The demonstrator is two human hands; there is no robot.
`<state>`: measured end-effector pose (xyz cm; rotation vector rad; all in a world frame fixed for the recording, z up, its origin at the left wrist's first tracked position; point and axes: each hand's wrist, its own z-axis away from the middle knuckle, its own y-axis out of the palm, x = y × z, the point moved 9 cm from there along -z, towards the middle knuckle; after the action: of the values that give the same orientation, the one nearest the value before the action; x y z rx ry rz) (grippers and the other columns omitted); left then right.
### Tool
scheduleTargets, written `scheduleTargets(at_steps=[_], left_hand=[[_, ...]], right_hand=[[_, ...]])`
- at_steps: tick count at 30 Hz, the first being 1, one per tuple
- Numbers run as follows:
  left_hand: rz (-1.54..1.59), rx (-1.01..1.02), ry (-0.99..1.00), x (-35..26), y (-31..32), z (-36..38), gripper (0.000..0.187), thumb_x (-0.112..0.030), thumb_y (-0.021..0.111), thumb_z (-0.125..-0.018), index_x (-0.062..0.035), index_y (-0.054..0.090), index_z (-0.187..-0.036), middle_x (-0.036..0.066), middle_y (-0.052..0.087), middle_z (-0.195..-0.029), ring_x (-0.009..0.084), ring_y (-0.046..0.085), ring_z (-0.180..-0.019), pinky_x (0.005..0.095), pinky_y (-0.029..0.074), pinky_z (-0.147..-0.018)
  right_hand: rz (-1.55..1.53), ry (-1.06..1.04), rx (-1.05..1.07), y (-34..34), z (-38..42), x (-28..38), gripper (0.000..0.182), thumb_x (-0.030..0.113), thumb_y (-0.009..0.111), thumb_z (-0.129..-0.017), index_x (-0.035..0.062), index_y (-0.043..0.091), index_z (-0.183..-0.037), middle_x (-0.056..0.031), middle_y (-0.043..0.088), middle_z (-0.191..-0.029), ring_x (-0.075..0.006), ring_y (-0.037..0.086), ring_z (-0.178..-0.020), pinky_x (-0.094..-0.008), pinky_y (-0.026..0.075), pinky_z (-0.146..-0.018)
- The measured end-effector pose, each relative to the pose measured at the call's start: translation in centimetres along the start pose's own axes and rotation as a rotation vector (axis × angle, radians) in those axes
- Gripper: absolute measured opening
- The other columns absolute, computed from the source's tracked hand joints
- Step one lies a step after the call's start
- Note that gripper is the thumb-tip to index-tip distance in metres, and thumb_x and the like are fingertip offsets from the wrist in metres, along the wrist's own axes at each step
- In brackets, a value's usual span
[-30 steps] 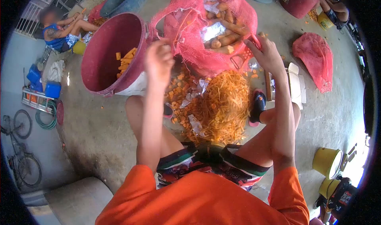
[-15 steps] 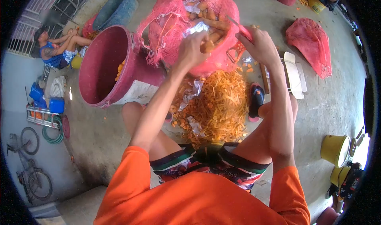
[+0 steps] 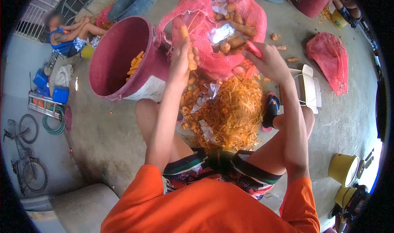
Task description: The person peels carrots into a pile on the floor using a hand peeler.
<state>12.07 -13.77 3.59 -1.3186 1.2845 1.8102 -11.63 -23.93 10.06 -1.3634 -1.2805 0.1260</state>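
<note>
"Carrot [image 3: 184, 32] at 11 o'clock: how's it held?"

"Left hand [image 3: 179, 62] grasps its middle; right hand [image 3: 271, 62], at 1 o'clock, is closed on a red-handled tool [image 3: 254, 49], working end unclear"

"Handling?"

"Light and stiff, I'd guess, slick where bare; mid-length grip looks best, since 1 sharp bend could snap it"

"Farther out?"

"Mesh bag [image 3: 211, 66] at 12, peelings [image 3: 236, 114] nearer, maroon tub [image 3: 111, 56] at 10"

White glare at right, dark fisheye-curved edges
</note>
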Motion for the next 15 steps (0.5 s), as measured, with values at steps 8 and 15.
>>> scheduleTargets(at_steps=[8, 15], left_hand=[[-0.661, -0.014, 0.295, 0.0, 3.9, 3.3, 0.048, -0.044, 0.063, -0.101, 0.0036, 0.069, -0.101, 0.003, 0.068, -0.082, 0.0091, 0.054, -0.072, 0.0296, 0.046, -0.067], [-0.613, 0.091, 0.371, -1.3, 4.3, 4.1, 0.040, -0.039, 0.067, -0.100, 0.0003, 0.069, -0.106, -0.001, 0.065, -0.084, 0.0067, 0.056, -0.071, 0.0246, 0.046, -0.060]], right_hand=[[-0.124, -0.221, 0.046, 4.4, -1.2, 2.9, 0.023, 0.019, 0.064, -0.094, -0.0012, 0.066, -0.104, -0.0250, 0.067, -0.087, -0.0452, 0.064, -0.083, -0.0513, 0.049, -0.072], [-0.080, -0.146, 0.117, 5.3, -1.7, 1.9, 0.029, 0.022, 0.065, -0.094, -0.0031, 0.065, -0.108, -0.0270, 0.067, -0.090, -0.0449, 0.065, -0.085, -0.0506, 0.050, -0.071]])
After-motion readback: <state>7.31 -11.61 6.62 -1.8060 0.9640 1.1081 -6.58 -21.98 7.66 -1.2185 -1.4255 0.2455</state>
